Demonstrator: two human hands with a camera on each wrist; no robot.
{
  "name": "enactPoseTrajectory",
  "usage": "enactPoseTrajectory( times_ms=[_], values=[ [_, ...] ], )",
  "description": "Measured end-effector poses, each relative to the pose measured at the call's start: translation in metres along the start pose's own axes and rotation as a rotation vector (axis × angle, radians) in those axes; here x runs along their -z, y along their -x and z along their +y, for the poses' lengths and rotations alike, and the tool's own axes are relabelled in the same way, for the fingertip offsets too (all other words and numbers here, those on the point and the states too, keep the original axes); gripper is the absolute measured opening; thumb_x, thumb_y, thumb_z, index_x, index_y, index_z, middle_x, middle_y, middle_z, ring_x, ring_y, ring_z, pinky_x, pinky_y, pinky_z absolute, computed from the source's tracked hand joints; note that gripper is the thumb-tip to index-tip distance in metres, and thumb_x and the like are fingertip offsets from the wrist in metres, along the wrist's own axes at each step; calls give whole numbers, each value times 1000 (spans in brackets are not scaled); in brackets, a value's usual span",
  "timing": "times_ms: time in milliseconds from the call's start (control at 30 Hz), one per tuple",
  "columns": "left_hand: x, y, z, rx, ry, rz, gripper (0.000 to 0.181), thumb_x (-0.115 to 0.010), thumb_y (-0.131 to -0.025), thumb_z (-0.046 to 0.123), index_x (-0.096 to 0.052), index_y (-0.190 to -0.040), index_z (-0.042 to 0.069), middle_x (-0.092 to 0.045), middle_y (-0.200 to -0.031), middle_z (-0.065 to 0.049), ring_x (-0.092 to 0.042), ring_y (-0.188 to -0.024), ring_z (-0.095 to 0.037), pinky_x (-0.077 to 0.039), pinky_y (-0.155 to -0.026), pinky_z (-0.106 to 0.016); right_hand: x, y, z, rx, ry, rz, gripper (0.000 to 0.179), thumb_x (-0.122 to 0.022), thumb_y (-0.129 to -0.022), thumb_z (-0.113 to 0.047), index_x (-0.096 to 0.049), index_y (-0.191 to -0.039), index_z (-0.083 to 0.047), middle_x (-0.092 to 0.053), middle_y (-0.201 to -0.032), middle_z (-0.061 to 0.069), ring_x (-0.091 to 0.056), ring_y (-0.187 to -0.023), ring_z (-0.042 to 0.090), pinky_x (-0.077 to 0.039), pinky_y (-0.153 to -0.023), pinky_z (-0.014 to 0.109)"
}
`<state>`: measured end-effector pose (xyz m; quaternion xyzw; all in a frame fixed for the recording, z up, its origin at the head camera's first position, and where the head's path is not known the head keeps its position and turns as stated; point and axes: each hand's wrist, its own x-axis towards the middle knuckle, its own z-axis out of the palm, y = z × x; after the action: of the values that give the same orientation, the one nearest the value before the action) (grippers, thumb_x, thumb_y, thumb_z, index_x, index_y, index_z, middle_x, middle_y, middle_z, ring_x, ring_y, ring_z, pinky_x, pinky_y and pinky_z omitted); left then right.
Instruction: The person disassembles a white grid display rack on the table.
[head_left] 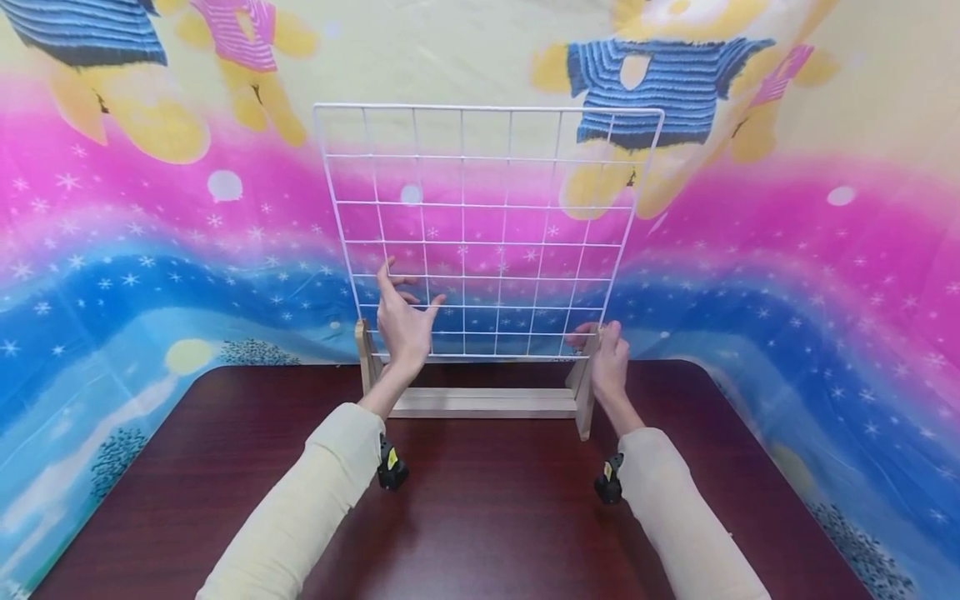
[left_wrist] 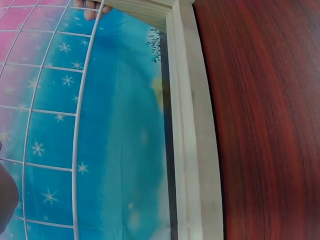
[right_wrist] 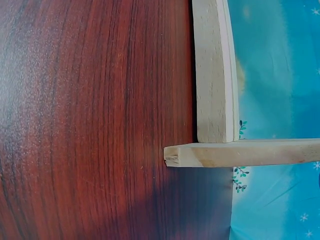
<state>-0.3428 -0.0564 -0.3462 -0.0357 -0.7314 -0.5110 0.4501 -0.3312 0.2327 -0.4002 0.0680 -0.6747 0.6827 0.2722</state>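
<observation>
A white wire grid panel (head_left: 486, 202) stands upright, its lower corners between the two side posts of a pale wooden stand (head_left: 483, 403). Near the panel's lower left, my left hand (head_left: 405, 329) is raised against the wires, thumb spread away and fingers loosely bent. At the opposite side, my right hand (head_left: 611, 358) grips the top of the stand's right post, beside the panel's lower right corner; its fingertips (left_wrist: 90, 9) show behind the wires in the left wrist view. The right wrist view shows the post's foot (right_wrist: 200, 155) and the crossbar (right_wrist: 215, 75), but the right hand itself is out of that frame.
The stand rests towards the back edge of a dark red-brown wooden table (head_left: 480, 508). Close behind it hangs a printed cloth (head_left: 750, 250) with bears and snowflakes, which also runs along both sides. A small black camera is strapped at each wrist.
</observation>
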Motion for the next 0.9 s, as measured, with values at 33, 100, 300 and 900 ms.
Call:
enactPoseTrajectory(
  times_ms=[33,100,300,900],
  values=[
    [0,-1,1,-5,-5,0,85,-86,-74,19,-35,-142,16,-63,-104,-3,-59,-77,-20,-45,-69,-37,0,1,-4,0,1,-5,70,-16,-107,-34,-64,-95,16,-66,-88,32,-69,-83,36,-51,-78,45],
    [0,-3,3,-14,-15,0,85,-85,-74,19,-35,-142,15,-62,-102,-3,-57,-75,-20,-44,-67,-36,-1,3,-11,3,12,-13,70,-15,-107,-32,-63,-95,18,-66,-88,32,-68,-83,37,-51,-79,45],
    [0,-5,7,-13,-32,-6,84,-85,-75,19,-35,-142,14,-60,-98,-3,-56,-74,-20,-43,-66,-35,0,1,-5,-1,10,5,71,-17,-107,-37,-64,-94,14,-67,-87,30,-69,-82,33,-52,-77,39],
    [2,-11,12,-7,-38,-5,84,-85,-75,22,-35,-142,16,-60,-97,-3,-55,-73,-20,-42,-71,-37,1,3,-3,19,35,2,71,-17,-107,-36,-64,-93,14,-69,-79,23,-68,-81,31,-49,-79,30]
  ],
)
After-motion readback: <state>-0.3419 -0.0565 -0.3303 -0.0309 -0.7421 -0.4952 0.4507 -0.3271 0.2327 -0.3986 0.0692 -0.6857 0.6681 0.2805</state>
